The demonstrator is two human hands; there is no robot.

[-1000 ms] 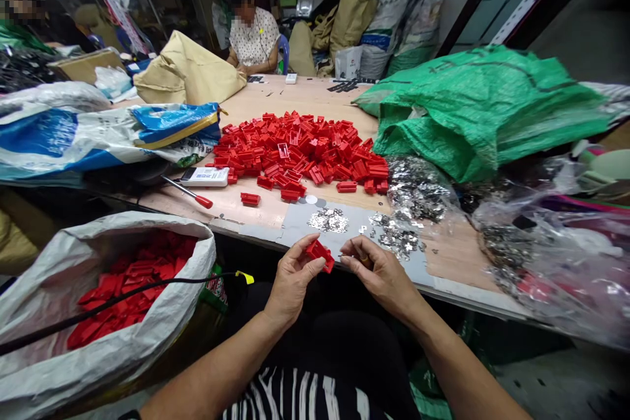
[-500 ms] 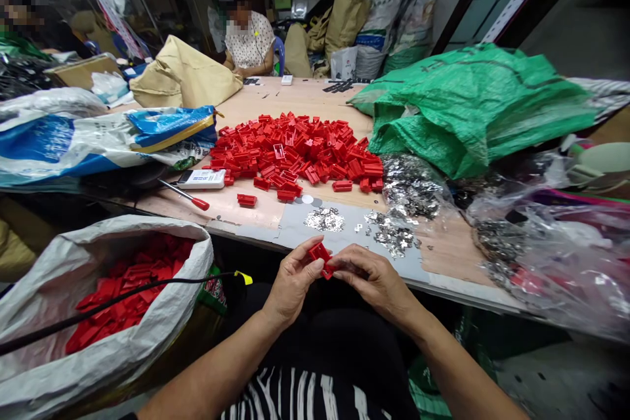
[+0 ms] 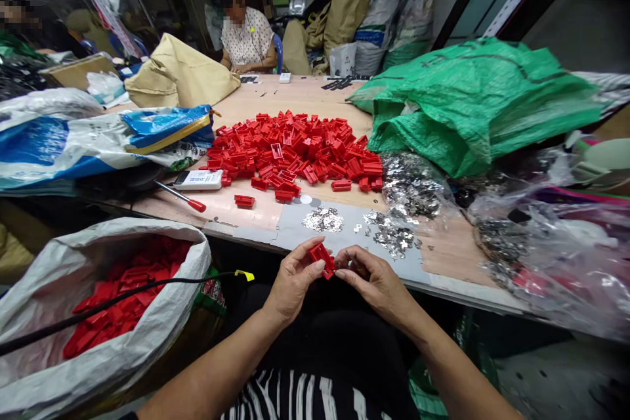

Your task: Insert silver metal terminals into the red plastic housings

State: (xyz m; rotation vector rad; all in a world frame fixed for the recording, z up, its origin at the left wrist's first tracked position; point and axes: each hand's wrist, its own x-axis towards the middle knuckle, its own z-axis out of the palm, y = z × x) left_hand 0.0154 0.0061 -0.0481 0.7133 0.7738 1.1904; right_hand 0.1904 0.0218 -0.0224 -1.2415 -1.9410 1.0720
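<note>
Between the thumb and fingers of my left hand (image 3: 295,279) is a red plastic housing (image 3: 323,258), an open box-like piece held tilted over my lap, just short of the table edge. My right hand (image 3: 367,275) is closed in a pinch at the housing's right end; a small piece seems to be between its fingertips, too small to name. On the grey mat (image 3: 290,223) beyond lie two loose heaps of small metal plates (image 3: 323,219), the right heap (image 3: 394,235) darker. A large pile of similar red housings (image 3: 295,151) covers the middle of the table.
At my left stands an open white sack (image 3: 29,289) of red housings, crossed by a black cable (image 3: 123,298). A red-handled screwdriver (image 3: 189,200) and a white box (image 3: 199,179) lie on the table. Green sacking (image 3: 482,105) and plastic bags (image 3: 556,243) crowd the right. Another person (image 3: 249,39) sits opposite.
My right fingers have shifted slightly at the housing's right end, exposing more of it. My left hand keeps its hold. The view has moved a little.
</note>
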